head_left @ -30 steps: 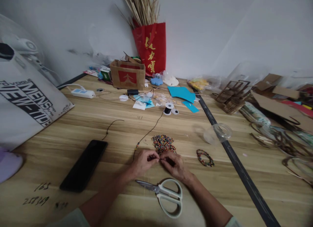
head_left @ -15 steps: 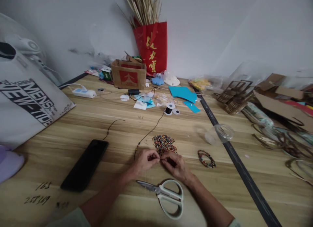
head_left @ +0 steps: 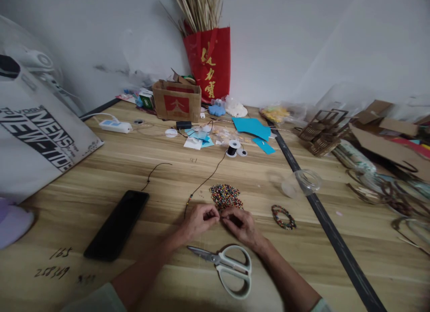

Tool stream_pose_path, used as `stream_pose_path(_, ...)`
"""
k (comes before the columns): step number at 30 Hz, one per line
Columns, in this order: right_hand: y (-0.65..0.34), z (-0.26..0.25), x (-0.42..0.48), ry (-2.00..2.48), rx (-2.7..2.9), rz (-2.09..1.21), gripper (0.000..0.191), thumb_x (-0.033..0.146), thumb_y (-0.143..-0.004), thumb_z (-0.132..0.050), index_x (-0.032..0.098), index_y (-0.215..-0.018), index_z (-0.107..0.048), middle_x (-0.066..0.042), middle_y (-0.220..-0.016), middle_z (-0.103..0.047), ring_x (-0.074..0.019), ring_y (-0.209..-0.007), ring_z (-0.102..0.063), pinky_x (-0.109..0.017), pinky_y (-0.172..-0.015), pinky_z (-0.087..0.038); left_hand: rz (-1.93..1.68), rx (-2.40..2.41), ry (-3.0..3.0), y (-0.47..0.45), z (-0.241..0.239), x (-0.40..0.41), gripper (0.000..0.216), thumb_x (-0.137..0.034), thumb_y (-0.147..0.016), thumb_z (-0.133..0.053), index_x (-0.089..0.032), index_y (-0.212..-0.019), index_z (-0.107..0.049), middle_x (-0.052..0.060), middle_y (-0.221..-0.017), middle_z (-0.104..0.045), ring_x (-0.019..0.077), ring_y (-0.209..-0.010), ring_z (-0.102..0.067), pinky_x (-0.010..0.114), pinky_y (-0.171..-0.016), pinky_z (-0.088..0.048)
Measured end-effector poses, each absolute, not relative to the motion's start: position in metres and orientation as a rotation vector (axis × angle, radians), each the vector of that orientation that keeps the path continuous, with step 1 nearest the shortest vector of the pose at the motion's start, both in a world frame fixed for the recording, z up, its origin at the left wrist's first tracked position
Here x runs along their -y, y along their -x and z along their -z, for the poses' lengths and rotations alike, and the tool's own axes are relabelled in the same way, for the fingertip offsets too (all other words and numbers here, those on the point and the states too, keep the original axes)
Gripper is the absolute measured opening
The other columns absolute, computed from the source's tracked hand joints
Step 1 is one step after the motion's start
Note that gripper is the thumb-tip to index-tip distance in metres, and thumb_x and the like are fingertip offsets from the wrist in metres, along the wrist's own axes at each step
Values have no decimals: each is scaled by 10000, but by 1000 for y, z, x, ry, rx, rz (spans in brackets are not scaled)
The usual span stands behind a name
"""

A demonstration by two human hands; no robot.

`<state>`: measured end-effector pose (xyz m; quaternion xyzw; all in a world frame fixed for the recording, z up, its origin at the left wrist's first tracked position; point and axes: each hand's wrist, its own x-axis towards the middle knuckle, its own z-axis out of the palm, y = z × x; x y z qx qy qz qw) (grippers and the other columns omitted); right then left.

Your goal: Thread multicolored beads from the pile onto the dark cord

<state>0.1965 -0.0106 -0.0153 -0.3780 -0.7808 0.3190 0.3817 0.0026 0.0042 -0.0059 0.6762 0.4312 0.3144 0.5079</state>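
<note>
Black phone, scissors and bracelet lie around left hand and right hand, each grip narrow, anything held indistinct

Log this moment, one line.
left hand: pinched | right hand: pinched | grip contents: too small to tell | bead pile: just beyond hands | scissors: untouched

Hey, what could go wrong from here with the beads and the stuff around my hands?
The loose beads lie just beyond your right hand, so a nudge might scatter them.

The cord runs from the spool toward your left hand, so a snag there could drag the spool.

The scissors point toward your left forearm, which might brush the tip.
</note>
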Motion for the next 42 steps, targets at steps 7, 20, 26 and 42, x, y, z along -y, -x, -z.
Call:
stream_pose_path(7,-196,15,11,971,1994,-808,110,249,-899,-553,176,-882,-634,-58,-790,-682,-148,-700,-625,-235,-632,-496,-746,-1036,-1629,-3,6,-5,63,-175,-715,-570,-147,-701,-625,2,-629,-588,114,-597,-524,193,-558,-411)
stream_pose_path(20,-195,11,11,952,1998,-822,145,269,-912,-535,171,-885,-638,-61,-799,-674,-149,-722,-623,-237,-652,-498,-747,-1025,-1632,-3,9,-5,68,-174,-712,-556,-146,-713,-617,6,-647,-594,118,-611,-533,196,-566,-419)
stream_pose_path(26,-195,12,11,937,2003,-830,116,243,-904,-543,175,-897,-636,-60,-805,-672,-151,-730,-625,-240,-658,-500,-730,-1049,-1650,-3,2,-4,63,-168,-711,-556,-149,-711,-616,2,-641,-594,116,-604,-529,191,-558,-411)
stream_pose_path(42,-196,12,10,947,2023,-839,110,246,-905,-545,180,-892,-632,-57,-798,-665,-153,-724,-621,-241,-646,-499,-730,-1055,-1665,-4,6,-5,58,-182,-720,-566,-153,-716,-616,5,-654,-601,121,-618,-534,193,-573,-425)
